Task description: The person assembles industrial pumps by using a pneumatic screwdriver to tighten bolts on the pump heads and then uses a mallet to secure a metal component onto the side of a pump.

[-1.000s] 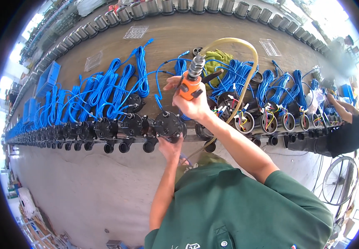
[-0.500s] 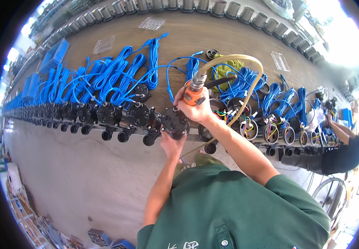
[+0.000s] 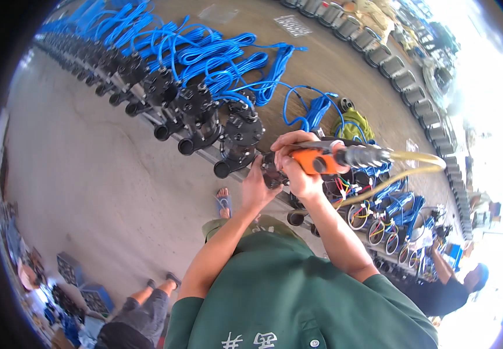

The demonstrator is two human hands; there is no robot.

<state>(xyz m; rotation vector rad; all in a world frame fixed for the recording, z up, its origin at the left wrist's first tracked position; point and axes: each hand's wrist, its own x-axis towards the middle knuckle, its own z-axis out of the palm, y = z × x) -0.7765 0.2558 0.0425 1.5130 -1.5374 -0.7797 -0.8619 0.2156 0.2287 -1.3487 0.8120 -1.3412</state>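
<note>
My right hand (image 3: 302,173) is closed round an orange air screwdriver (image 3: 316,161), held almost level with its metal hose fitting pointing right. A yellowish air hose (image 3: 417,158) loops away from it. Close by on the left, my left hand (image 3: 258,189) grips a black pump cover (image 3: 273,174) at the bench edge, partly hidden behind both hands. The tool's working tip is not visible. Just left of my hands stands a black pump (image 3: 243,132) with a round, bolted top.
More black pumps line the bench edge leftward, with bundled blue cables (image 3: 216,52) behind. Rightward are open housings (image 3: 357,216) with coloured wires. A green cloth (image 3: 353,127) lies beyond my hands. A co-worker (image 3: 437,291) is at the right; another person (image 3: 138,317) is at lower left.
The view has turned, so the bench runs more diagonally. The screwdriver has gone from upright to nearly level, and both hands now sit right of the bolted pump they were on.
</note>
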